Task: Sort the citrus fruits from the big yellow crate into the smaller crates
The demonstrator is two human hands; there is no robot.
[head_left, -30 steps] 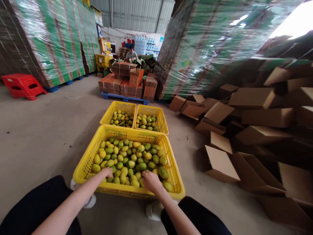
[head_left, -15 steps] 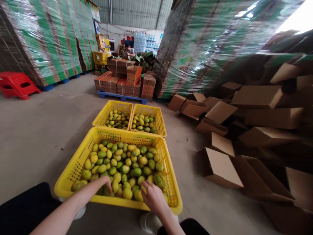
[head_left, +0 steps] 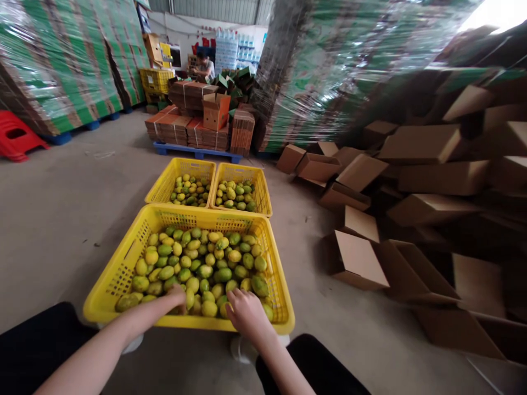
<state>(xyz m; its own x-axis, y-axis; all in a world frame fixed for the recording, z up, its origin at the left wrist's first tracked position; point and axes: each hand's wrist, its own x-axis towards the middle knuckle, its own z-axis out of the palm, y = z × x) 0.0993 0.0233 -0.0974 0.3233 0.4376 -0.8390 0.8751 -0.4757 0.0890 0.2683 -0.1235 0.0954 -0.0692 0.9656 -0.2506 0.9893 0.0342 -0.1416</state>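
A large yellow plastic crate [head_left: 123,258] in front of me holds many green and yellow lemons [head_left: 206,271]. My left hand [head_left: 178,299] reaches over its near left side, bent down among the lemons; its fingertips are hidden. Above the near edge, right of the middle, is my right hand [head_left: 247,312], its fingers curled downward over the fruit. Whatever lies under those fingers is hidden by the hand. Lemons near the front rim lie between my two hands.
Two smaller-looking yellow crates, left [head_left: 153,189] and right [head_left: 267,198], with lemons stand behind. Beyond is a blue pallet [head_left: 197,152] of flattened cartons. Open cardboard boxes [head_left: 360,255] lie piled right. A red stool [head_left: 18,137] stands left; a person [head_left: 203,67] is at the back.
The view has shifted, so the scene sits slightly higher and further left. My left hand has dipped among the lemons; a yellow sliver earlier visible at my right fingers no longer shows.
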